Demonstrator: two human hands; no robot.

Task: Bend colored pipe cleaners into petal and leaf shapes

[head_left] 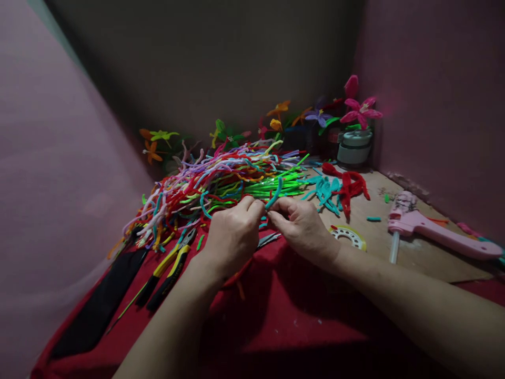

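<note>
Dark pink walls around a table covered in red cloth (pixel 292 337). Above it, a curved teal fuzzy craft stem (pixel 276 193), pinched in the right hand (pixel 305 226), upper end free. Left hand (pixel 236 226) closed just beside, fingertips hidden; cannot tell exactly what lies inside. Best to pinch close to the bend, work in small, even turns, spare the fuzz, and stay clear of the silver metal blades (pixel 268 240) beneath.
</note>
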